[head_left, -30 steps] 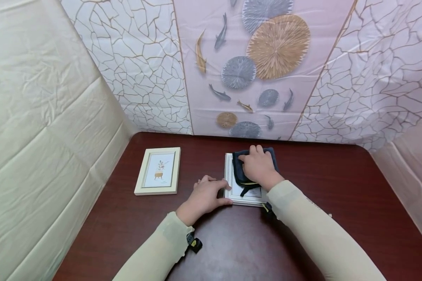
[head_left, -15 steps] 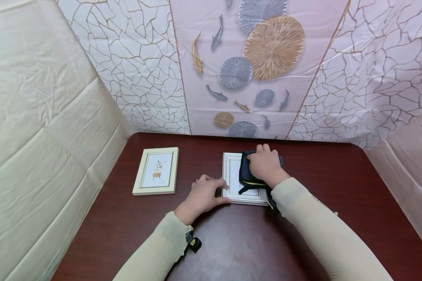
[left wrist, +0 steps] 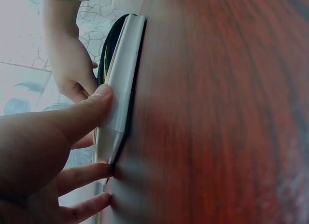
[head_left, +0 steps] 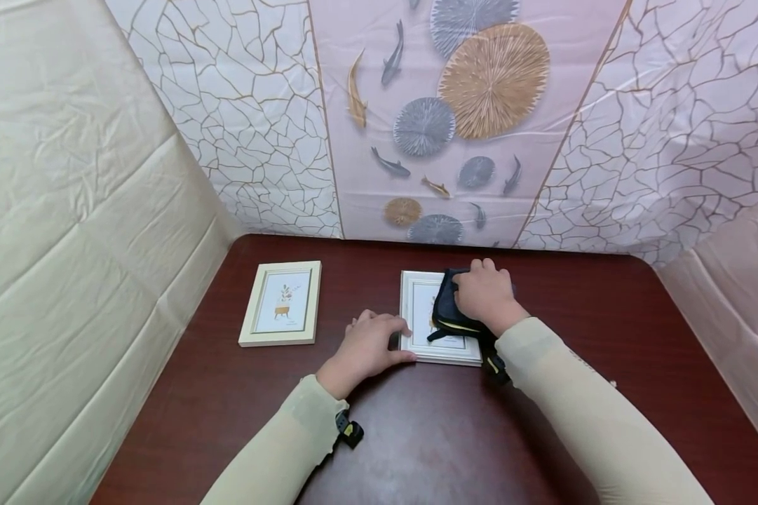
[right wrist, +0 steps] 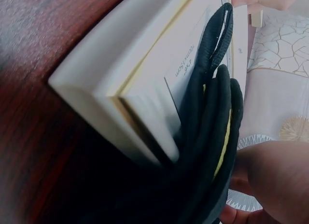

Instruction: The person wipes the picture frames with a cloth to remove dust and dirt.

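Observation:
A white picture frame point(head_left: 442, 356) lies face up on the table, with a plant-like print partly showing under its front. My left hand point(head_left: 367, 344) holds its near left corner; in the left wrist view the thumb point(left wrist: 102, 96) presses one edge while fingers touch the adjoining side. A folded dark cloth point(head_left: 443, 308) with a yellow edge stripe and a hanging loop point(right wrist: 219, 35) covers the frame's right part. My right hand point(head_left: 487, 296) grips the cloth from above and presses it down. The frame's right edge is mostly hidden by the cloth and hand.
A cream picture frame point(head_left: 249, 315) with a potted-plant print lies face up on the left of the dark red table point(head_left: 391, 449). A patterned fabric backdrop point(head_left: 385, 196) rises along the far edge, and plain pale cloth point(head_left: 88, 280) hangs at the left.
My right hand has slid the cloth rightward across the white frame, uncovering more of its left side and print. The left hand keeps its place at the corner.

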Demonstrator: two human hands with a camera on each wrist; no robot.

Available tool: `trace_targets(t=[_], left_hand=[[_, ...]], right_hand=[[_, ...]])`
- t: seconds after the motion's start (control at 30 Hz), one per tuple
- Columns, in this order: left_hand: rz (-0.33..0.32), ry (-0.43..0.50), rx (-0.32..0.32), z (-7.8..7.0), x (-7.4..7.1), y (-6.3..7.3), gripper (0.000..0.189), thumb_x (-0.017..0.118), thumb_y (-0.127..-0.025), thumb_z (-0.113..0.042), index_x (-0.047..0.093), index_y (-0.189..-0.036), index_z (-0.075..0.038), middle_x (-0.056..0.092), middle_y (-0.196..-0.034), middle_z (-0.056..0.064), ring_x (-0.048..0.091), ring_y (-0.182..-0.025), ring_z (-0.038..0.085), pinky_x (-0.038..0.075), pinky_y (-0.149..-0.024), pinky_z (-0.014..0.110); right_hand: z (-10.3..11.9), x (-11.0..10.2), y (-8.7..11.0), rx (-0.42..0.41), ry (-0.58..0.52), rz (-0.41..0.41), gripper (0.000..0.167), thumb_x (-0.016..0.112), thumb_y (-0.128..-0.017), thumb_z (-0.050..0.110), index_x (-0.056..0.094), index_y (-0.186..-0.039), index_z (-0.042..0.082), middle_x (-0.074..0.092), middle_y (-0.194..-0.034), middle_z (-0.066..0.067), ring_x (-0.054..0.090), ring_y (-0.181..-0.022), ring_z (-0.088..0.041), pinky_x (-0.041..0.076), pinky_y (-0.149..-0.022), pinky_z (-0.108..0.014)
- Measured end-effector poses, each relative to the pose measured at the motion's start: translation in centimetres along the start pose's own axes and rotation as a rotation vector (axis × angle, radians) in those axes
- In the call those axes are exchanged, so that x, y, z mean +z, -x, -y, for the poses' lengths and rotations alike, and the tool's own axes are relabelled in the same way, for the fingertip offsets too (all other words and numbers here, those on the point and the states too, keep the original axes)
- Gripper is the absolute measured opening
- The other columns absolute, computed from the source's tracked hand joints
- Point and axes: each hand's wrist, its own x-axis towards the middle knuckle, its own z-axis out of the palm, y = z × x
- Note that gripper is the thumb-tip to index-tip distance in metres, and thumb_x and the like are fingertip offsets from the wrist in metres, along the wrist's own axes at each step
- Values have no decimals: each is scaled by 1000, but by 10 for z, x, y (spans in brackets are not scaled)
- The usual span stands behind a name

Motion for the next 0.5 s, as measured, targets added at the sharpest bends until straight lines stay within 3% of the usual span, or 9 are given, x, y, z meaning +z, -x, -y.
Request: trace_targets(t=[0.5], left_hand=[[-9, -25, -22, -3, 1, -3, 44, 83, -93, -64, 77, -125, -35, 69, -134, -8, 55, -119, 32, 47, -101, 71]], right_hand=[[-2, 3, 4, -3, -56, -35, 43, 60, -109, 27, 70, -147, 8, 61, -131, -28, 52, -115, -43, 53, -92, -64]])
